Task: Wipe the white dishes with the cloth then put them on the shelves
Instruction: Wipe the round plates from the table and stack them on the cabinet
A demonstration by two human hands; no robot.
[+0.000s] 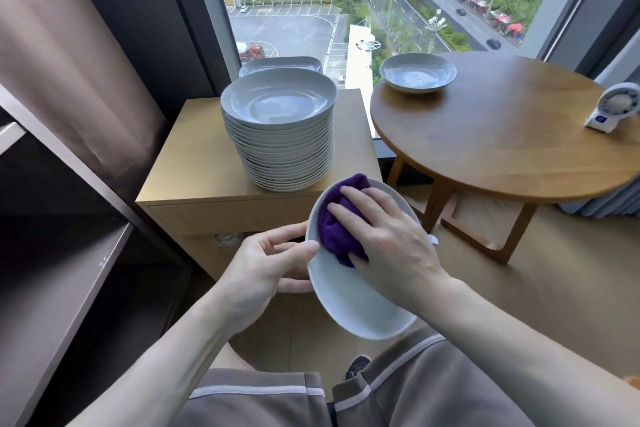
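Cloth (pixel 333 230) under right fingers (pixel 351 217), inside dish (pixel 349 295).

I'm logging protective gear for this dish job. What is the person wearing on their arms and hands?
Nothing. No sleeves are in view, and the left hand and right hand show no gloves, rings or watch. Grey-brown shorts with a pale stripe show below.
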